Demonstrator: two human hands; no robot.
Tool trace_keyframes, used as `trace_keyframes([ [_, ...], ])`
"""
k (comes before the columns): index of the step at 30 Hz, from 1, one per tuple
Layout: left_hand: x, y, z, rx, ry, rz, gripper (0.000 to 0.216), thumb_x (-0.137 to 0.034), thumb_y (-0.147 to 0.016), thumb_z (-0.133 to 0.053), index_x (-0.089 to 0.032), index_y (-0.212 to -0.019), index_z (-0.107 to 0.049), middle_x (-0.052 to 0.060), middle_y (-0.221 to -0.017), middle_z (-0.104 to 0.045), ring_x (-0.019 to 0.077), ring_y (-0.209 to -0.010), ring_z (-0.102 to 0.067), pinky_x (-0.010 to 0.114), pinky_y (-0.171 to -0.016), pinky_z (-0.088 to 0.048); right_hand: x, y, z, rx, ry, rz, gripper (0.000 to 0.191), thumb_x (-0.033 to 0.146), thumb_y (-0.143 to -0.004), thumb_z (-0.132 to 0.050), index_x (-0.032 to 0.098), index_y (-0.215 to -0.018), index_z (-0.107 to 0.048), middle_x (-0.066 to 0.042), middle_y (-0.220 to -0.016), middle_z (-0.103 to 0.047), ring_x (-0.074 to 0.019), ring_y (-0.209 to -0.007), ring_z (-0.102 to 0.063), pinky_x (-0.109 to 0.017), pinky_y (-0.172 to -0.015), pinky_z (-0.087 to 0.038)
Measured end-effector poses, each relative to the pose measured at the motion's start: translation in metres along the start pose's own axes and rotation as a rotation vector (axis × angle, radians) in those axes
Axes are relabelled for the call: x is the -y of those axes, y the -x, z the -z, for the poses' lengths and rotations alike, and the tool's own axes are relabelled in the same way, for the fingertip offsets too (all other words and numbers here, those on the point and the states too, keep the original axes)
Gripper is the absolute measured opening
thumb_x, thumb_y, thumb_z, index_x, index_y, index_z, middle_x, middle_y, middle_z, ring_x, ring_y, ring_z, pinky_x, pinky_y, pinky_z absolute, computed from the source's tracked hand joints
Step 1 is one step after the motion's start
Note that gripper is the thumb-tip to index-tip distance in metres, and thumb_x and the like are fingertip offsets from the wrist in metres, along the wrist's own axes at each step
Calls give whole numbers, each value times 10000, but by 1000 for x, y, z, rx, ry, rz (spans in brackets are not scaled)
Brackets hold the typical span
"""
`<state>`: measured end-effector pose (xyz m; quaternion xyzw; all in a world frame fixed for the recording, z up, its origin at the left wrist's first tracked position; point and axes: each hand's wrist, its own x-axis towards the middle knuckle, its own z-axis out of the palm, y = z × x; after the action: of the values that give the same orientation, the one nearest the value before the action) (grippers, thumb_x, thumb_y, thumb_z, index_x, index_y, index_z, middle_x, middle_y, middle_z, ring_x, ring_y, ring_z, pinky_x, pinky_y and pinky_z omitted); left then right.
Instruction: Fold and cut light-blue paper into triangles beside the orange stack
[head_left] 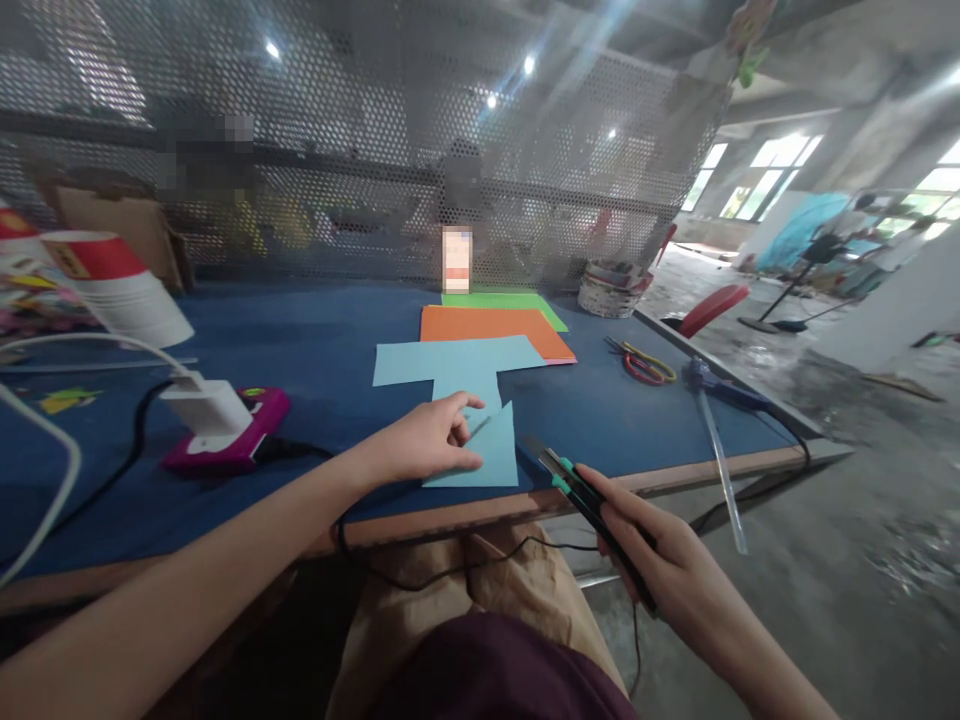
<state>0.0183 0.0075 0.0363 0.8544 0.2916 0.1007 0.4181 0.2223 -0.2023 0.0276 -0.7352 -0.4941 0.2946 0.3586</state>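
On the blue tabletop lies a light blue sheet of paper cut into a T-like shape, with a cut edge or flap on its lower part. My left hand rests on that lower part, thumb and forefinger apart and the other fingers curled. A thin dark slit or line shows beside its fingertips. My right hand is closed around a black and green utility knife. The blade is out and points up and left, just right of the paper and near the table's front edge; whether it touches the table I cannot tell.
Orange paper and green paper lie behind. Pliers or scissors and a glue gun with a glue stick sit right. A purple power strip, cords and paper cups stand left. A woven basket is at the back.
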Motion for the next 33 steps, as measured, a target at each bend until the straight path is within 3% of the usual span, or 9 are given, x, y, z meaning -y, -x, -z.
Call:
trace_keyframes([
  [9, -2, 6, 10, 141, 236, 41, 220, -321, -903, -609, -136, -1023, -611, 39, -1004, -644, 171, -905, -635, 381, -819, -533, 3, 8, -12, 79, -50, 2, 501, 444, -951, -395, 253, -1402, -499, 52, -586, -436, -86, -457, -390, -191, -418, -308],
  [13, -3, 8, 13, 152, 264, 50, 244, -351, -908, -600, -137, -1025, -611, 41, -1000, -648, 170, -901, -638, 388, -826, -529, 7, 11, -17, 101, -58, 26, 490, 444, -952, -417, 250, -1392, -512, 25, -663, -557, -90, -472, -436, -197, -434, -374],
  [16, -1, 6, 13, 148, 228, 36, 245, -353, -902, -608, -137, -1018, -612, 39, -997, -647, 171, -896, -636, 381, -814, -532, 10, 12, -19, 104, -45, 98, 446, 438, -952, -447, 264, -1345, -566, -31, -916, -715, -163, -780, -654, -264, -723, -521],
  [19, 5, 0, 13, 139, 155, 11, 232, -341, -889, -626, -135, -997, -613, 29, -969, -641, 163, -861, -632, 363, -783, -535, 13, 12, -23, 150, -63, 132, 407, 423, -970, -437, 303, -1335, -570, -26, -1242, -672, -199, -1179, -590, -323, -1023, -415],
  [24, 15, -7, 14, 130, 45, -53, 243, -346, -894, -619, -138, -1020, -605, 30, -965, -635, 156, -842, -628, 354, -762, -538, 18, 12, -36, 190, -76, 173, 435, 417, -980, -415, 277, -1377, -526, -41, -1283, -650, -205, -1188, -592, -334, -1016, -440],
  [26, 16, -7, 16, 111, 11, -97, 313, -350, -888, -624, -148, -1123, -574, 48, -1027, -625, 164, -860, -625, 359, -758, -541, 21, 12, -39, 199, -81, 188, 442, 418, -975, -420, 266, -1376, -528, -47, -1266, -658, -209, -1187, -592, -334, -1010, -448],
  [29, 15, -5, 18, 75, -51, -205, 595, -335, -837, -675, -224, -1364, -423, 101, -1297, -528, 209, -1000, -603, 371, -783, -538, 24, 11, -42, 205, -83, 197, 427, 405, -978, -421, 273, -1366, -540, -48, -1258, -660, -202, -1175, -601, -339, -1026, -435],
  [31, 15, -4, 18, 72, -106, -301, 651, -323, -833, -668, -310, -1416, -379, 75, -1478, -387, 250, -1215, -504, 405, -936, -479, 25, 11, -42, 205, -93, 202, 416, 398, -977, -426, 276, -1355, -551, -49, -1264, -656, -201, -1190, -590, -345, -1033, -428],
  [33, 17, -4, 17, 85, -164, -384, 540, -330, -890, -587, -368, -1400, -414, -3, -1556, -297, 242, -1381, -339, 421, -1111, -310, 25, 11, -43, 213, -97, 199, 412, 389, -977, -428, 281, -1354, -551, -51, -1279, -646, -202, -1205, -579, -343, -1017, -443],
])
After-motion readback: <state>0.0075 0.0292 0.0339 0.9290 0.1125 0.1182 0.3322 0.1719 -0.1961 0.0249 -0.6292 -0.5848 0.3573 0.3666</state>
